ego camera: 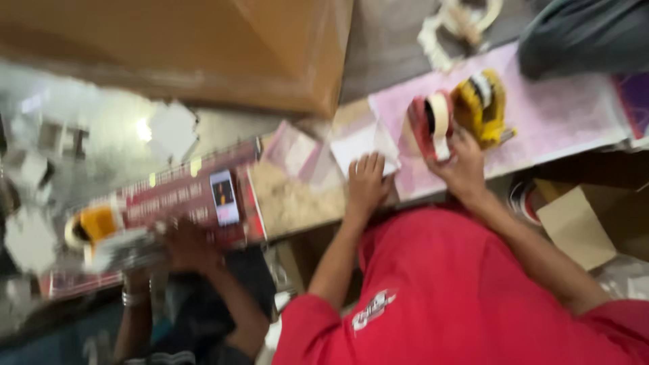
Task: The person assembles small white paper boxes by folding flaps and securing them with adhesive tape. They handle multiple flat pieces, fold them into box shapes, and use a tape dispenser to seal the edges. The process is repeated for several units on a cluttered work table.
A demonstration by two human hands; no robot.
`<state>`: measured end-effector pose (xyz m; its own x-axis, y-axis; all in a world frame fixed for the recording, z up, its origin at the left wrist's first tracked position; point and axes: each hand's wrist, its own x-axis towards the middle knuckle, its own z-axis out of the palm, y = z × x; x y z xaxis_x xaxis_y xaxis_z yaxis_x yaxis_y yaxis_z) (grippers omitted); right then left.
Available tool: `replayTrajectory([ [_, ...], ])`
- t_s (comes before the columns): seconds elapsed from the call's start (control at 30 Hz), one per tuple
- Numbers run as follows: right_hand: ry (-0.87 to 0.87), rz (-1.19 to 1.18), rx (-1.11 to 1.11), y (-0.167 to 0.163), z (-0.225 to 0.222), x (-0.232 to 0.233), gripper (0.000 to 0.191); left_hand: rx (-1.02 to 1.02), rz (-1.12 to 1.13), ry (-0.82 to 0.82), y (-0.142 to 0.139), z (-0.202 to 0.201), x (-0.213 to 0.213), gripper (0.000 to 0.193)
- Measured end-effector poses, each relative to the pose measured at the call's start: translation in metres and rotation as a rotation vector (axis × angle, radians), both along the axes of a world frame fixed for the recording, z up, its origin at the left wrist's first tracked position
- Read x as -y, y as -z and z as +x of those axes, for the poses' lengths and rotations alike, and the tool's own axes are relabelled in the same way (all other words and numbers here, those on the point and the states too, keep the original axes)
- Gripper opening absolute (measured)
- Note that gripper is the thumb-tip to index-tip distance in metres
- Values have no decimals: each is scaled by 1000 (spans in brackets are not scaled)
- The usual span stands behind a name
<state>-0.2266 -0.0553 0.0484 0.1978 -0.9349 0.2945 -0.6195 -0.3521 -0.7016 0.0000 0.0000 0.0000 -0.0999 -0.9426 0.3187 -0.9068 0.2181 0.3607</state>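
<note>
Work in hand: taping a long red box (182, 199) that lies across the surface (297, 203), from the left of the frame towards the centre.
Where the box is: centre left, one end under a tape dispenser (98, 233) with an orange roll, the other end beside a bare, speckled patch of the surface.
Left hand (137, 276): lower left, bracelet at the wrist, just below the dispenser's handle. Blur hides the fingers, so I cannot tell how far this grip is closed or whether it has the handle.
Right hand (189, 245): pressed on the near edge of the red box. Whether it clasps the box or only steadies it, I cannot tell.
Progress, as a judgement: early or midway. The dispenser sits at the box's far left end, and no laid strip of tape can be made out through the blur.
Co-worker: a person in a red shirt (460, 290), lower right, with one hand flat on white paper (362, 145) and the other on a red dispenser (429, 125) atop a pink box (554, 115).
Count, dispensers: three, namely orange, red and a yellow dispenser (481, 105).
Count, boxes: one red, one pink, one big brown carton (203, 47) at the top.
Count, hands: four, two the person's own and two the co-worker's.
</note>
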Motion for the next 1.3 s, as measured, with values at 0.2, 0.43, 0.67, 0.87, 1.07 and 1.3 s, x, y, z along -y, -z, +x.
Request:
replayTrajectory([
  [0.2,-50,-232,85,-102,-41,-13,33,9,-71,-45,-4,-2,4,52],
  [0.43,-974,61,523,-215,-86,-78,13,47,-24,-81,1,-1,-6,52],
  [0.67,-1361,209,815,-244,-67,-111,16,8,-33,-113,4,-4,-7,50],
  [0.87,-1336,224,859,-246,-75,-112,20,-53,-38,-132,-9,-14,-10,49],
  [1.07,-1335,240,873,-249,-90,-97,24,-91,-83,-80,-2,-9,-3,46],
  [1.3,-1324,320,904,-235,-96,-90,29,397,33,794,-12,61,-81,57],
])
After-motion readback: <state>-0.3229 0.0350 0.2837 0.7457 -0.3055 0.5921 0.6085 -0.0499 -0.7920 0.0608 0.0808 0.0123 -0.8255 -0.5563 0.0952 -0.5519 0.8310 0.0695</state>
